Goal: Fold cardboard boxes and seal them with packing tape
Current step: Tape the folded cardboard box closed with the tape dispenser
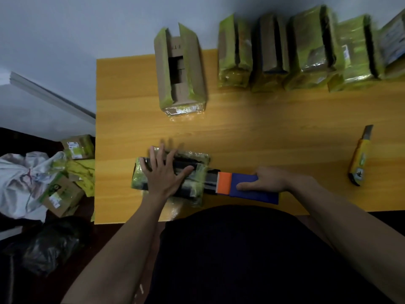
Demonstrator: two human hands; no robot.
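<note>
- Pressing down flat: left hand (163,172), fingers spread, palm on the small taped box (197,183) at lower centre of the frame, near the table's front edge.
- Right hand (266,179) grips the blue body of the tape dispenser (243,186), thumb on top, fingers curled round it; the dispenser's orange-and-serrated end touches the box's right side.
- Box is wrapped in greenish glossy tape; a dark strip runs along its top under the left hand.
- Wooden table (263,132): open-flapped cardboard box (179,69) upper centre, standing apart from the rest.
- Row of taped boxes (306,51) along the upper right of the frame, side by side, blurred.
- Yellow utility knife (359,156) at right, well apart from both hands.
- Floor, lower left of the frame: more cardboard boxes (63,194), a white bag (19,176), a dark bag (48,244).
</note>
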